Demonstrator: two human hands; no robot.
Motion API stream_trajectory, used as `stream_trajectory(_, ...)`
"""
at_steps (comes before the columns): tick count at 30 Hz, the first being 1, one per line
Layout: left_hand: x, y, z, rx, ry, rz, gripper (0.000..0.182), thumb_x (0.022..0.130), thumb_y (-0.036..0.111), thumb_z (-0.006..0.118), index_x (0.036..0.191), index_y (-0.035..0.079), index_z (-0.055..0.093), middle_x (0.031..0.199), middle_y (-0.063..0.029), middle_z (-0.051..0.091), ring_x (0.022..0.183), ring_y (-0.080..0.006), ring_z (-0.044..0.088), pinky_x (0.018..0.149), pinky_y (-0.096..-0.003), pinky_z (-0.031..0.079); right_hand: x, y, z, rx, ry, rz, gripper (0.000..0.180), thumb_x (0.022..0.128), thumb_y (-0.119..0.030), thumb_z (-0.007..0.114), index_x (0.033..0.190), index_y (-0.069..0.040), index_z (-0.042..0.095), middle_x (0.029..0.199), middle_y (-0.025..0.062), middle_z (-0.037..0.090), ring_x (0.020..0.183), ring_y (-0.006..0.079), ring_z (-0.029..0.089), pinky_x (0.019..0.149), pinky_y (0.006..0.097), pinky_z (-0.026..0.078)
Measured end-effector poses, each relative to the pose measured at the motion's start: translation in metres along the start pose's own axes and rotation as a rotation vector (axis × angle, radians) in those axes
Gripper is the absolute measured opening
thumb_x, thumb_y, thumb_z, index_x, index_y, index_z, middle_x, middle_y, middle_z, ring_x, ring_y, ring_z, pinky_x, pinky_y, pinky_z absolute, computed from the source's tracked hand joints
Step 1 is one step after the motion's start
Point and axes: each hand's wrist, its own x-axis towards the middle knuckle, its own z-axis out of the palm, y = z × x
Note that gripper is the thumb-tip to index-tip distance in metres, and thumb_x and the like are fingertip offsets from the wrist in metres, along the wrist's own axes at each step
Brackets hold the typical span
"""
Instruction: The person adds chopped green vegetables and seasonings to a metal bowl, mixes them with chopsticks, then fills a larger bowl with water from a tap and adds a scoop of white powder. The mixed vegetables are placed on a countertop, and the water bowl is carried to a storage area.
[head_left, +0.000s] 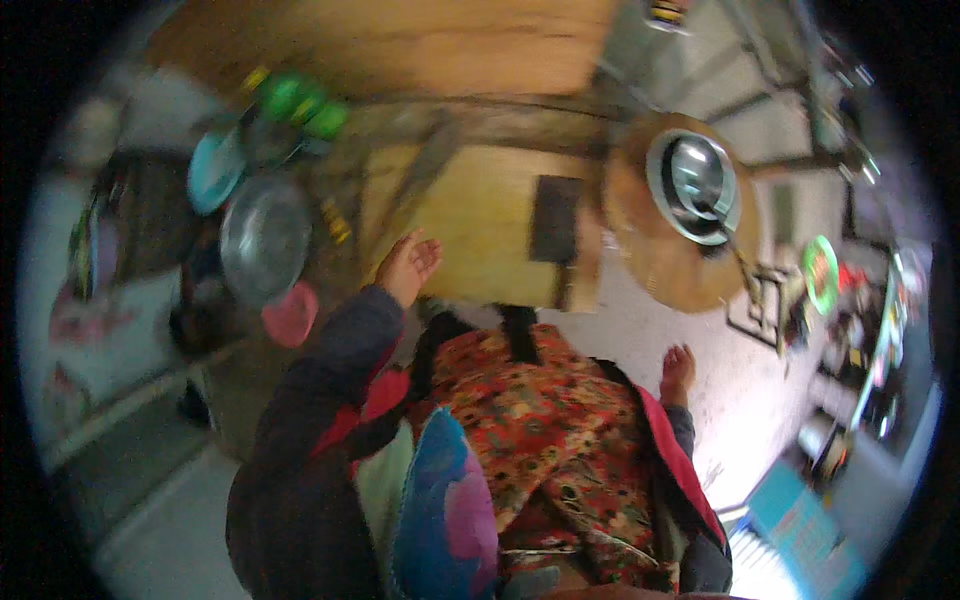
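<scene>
My left hand (409, 268) is raised in front of me with its fingers apart and nothing in it. It hovers by the left edge of a yellowish wooden board (480, 225). A dark flat rectangular tool with a narrow handle, shaped like a cleaver (553, 219), lies at the board's right side. Lower on the right, my right hand (677, 371) hangs over the pale floor, its fingers blurred but loosely apart, and I see nothing in it. Beyond it stands a round wooden surface (660, 274) carrying a metal bowl (658, 180) with a shiny rounded thing inside.
On the left are a metal basin (265, 240), a light blue basin (215, 174), a pink plastic bowl (291, 315) and green objects (300, 105). To the right, a wooden frame (757, 307) stands near a green-rimmed plate (821, 274). A teal panel (802, 525) lies lower right.
</scene>
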Motion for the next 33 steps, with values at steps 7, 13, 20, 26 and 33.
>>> stream_trajectory(7, -0.028, 0.017, -0.217, -0.567, 0.607, 0.175, 0.072, 0.091, 0.046, 0.065, 0.146, 0.011, 0.034, 0.136, -0.0129, 0.045, 0.126, -0.0267, 0.048, 0.104, -0.0394, 0.045, -0.044, 0.015, 0.054, 0.043, -0.087, 0.006, 0.050, 0.099, -0.009, 0.046, 0.146, -0.003, 0.031, 0.140, 0.0213, 0.047, 0.124, 0.0325, 0.052, 0.104, 0.0392, 0.045)
stream_trajectory(13, -0.003, 0.062, -0.343, -0.704, 0.726, 0.290, 0.068, 0.089, 0.037, 0.070, 0.142, 0.013, 0.035, 0.121, -0.0121, 0.049, 0.114, -0.0304, 0.053, 0.096, -0.0445, 0.052, -0.076, 0.079, 0.111, -0.809, -0.406, -0.568, 0.036, 0.094, -0.011, 0.057, 0.129, -0.002, 0.055, 0.135, 0.0187, 0.054, 0.126, 0.0289, 0.052, 0.102, 0.0398, 0.044)
stream_trajectory(20, 0.023, 0.079, -0.393, -0.710, 0.424, 0.232, 0.046, 0.089, 0.019, 0.064, 0.127, 0.003, 0.044, 0.120, -0.0157, 0.052, 0.100, -0.0304, 0.055, 0.081, -0.0408, 0.057, -0.180, 0.128, 0.197, -0.470, -0.608, -0.378, 0.036, 0.091, -0.008, 0.061, 0.127, -0.006, 0.056, 0.118, 0.0139, 0.063, 0.107, 0.0246, 0.062, 0.084, 0.0345, 0.053)
stream_trajectory(26, 0.008, 0.082, -0.395, -0.635, 0.436, 0.178, 0.041, 0.088, 0.015, 0.061, 0.123, 0.000, 0.044, 0.114, -0.0163, 0.053, 0.094, -0.0288, 0.056, 0.073, -0.0362, 0.057, -0.260, 0.130, 0.227, -0.219, -0.500, -0.083, 0.044, 0.090, -0.006, 0.064, 0.131, -0.007, 0.050, 0.107, 0.0139, 0.064, 0.081, 0.0217, 0.064, 0.067, 0.0294, 0.051)
stream_trajectory(33, -0.069, 0.032, -0.419, -0.481, 0.492, 0.231, 0.041, 0.089, 0.022, 0.064, 0.124, 0.004, 0.052, 0.124, -0.0099, 0.052, 0.102, -0.0280, 0.057, 0.081, -0.0422, 0.055, -0.275, 0.126, 0.257, -0.306, -0.660, -0.047, 0.041, 0.090, -0.007, 0.064, 0.129, -0.004, 0.050, 0.102, 0.0150, 0.063, 0.079, 0.0208, 0.061, 0.065, 0.0289, 0.048)
